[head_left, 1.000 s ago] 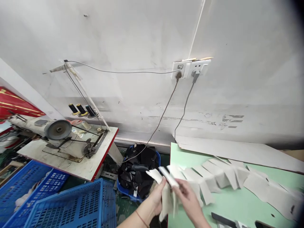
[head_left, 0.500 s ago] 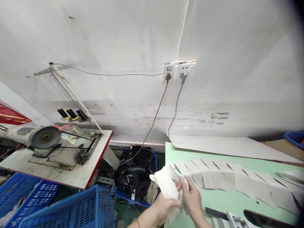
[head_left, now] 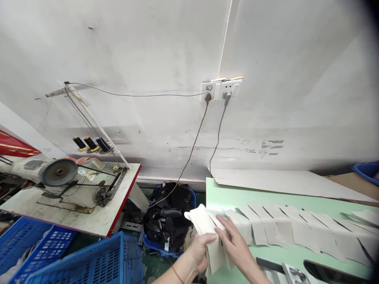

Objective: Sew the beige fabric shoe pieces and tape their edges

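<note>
A small stack of off-white flat pieces point(head_left: 204, 221), of leather or a similar sheet material, hangs over the left end of the green table. My left hand point(head_left: 199, 252) is closed round the stack's lower left side, its thumb across the front. My right hand point(head_left: 235, 244) lies against the stack's right side with its fingers stretched out and slightly apart; its palm side is hidden. Beside it, a long overlapping row of similar off-white pieces point(head_left: 284, 232) fans to the right across the green tabletop point(head_left: 220, 193).
A metal device with a black bar point(head_left: 296, 274) and a dark phone-like object point(head_left: 328, 272) lie at the table's front. Left are a sewing machine point(head_left: 56, 173), blue crates point(head_left: 89, 260) and a tub of black scraps point(head_left: 168, 213). Power cords point(head_left: 195, 146) hang from wall sockets.
My right hand's fingers have straightened from a curled hold and lie along the stack. The held pieces sit closer together, and the near end of the row has shifted.
</note>
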The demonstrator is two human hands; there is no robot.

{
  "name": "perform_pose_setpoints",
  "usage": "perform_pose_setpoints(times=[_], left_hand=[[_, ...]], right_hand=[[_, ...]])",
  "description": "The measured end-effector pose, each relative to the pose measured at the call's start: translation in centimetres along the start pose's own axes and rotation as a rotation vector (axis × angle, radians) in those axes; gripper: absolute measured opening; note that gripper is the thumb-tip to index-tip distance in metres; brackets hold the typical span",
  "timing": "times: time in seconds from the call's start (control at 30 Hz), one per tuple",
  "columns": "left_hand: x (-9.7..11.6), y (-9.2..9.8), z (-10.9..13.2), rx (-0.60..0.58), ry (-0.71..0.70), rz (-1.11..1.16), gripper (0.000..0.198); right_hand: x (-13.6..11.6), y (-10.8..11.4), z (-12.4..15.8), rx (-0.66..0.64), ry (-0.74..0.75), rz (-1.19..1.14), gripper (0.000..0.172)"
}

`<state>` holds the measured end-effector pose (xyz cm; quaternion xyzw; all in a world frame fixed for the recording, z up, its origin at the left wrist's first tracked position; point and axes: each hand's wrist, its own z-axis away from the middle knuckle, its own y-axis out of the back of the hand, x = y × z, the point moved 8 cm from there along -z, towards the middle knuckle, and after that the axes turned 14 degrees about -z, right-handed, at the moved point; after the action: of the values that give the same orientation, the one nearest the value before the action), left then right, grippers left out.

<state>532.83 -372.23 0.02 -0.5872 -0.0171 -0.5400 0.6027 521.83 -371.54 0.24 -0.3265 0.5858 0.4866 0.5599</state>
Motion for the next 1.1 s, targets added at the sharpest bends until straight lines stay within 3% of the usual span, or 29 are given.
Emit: perform_pose_setpoints(times=[0.1, 0.17, 0.23, 0.3, 0.37, 0.43, 0.5, 0.63, 0.73, 0.8, 0.87, 0.97, 1.1], left_hand=[[0.0, -0.6, 0.5, 0.001, -0.011, -0.023, 0.058], [-0.3, -0.5, 0.5, -0.002, -0.002, -0.019, 0.060], [-0.4, 0.9, 0.1, 0.091, -0.001, -0.024, 0.063], [-0.6, 2.9, -0.6, 0.251, 0.015, -0.047, 0.069], [-0.6, 3.8, -1.6, 0.307, 0.022, -0.040, 0.074], [-0.4, 3.2, -2.6, 0.219, -0.002, -0.002, 0.071], [0.2, 2.2, -3.0, 0.129, -0.038, 0.026, 0.062], [0.6, 0.5, -2.2, 0.082, -0.006, -0.025, 0.060], [0.8, -0.4, -1.5, 0.086, -0.017, -0.094, 0.060], [1.0, -0.9, -1.4, 0.065, -0.045, -0.155, 0.064], [1.3, -0.4, -1.5, 0.117, -0.088, -0.197, 0.070], [1.9, 1.3, -1.9, 0.250, -0.125, -0.210, 0.070], [1.5, 1.3, -2.5, 0.184, -0.078, -0.114, 0.064]], right_hand=[[1.4, 1.0, -1.1, 0.032, -0.018, -0.037, 0.053], [2.0, 1.8, -1.5, 0.096, -0.043, -0.048, 0.060], [1.9, 2.5, -2.0, 0.149, -0.074, -0.057, 0.070], [0.9, 2.0, -2.4, 0.114, -0.076, -0.072, 0.073], [-0.6, 0.1, -2.4, -0.025, -0.045, -0.086, 0.065], [-2.0, -1.9, -1.9, -0.156, -0.004, -0.083, 0.053], [-2.6, -2.3, -1.6, -0.149, 0.034, -0.069, 0.053], [-0.9, -0.2, -2.5, -0.005, 0.022, -0.059, 0.064], [1.1, 0.8, -3.5, 0.009, -0.026, -0.078, 0.057], [1.9, 2.0, -4.0, 0.084, -0.052, -0.082, 0.062], [2.0, 2.9, -4.3, 0.142, -0.074, -0.091, 0.071], [0.9, 2.1, -3.9, 0.077, -0.077, -0.119, 0.075], [-0.5, -0.5, -2.0, -0.074, -0.049, -0.118, 0.065]])
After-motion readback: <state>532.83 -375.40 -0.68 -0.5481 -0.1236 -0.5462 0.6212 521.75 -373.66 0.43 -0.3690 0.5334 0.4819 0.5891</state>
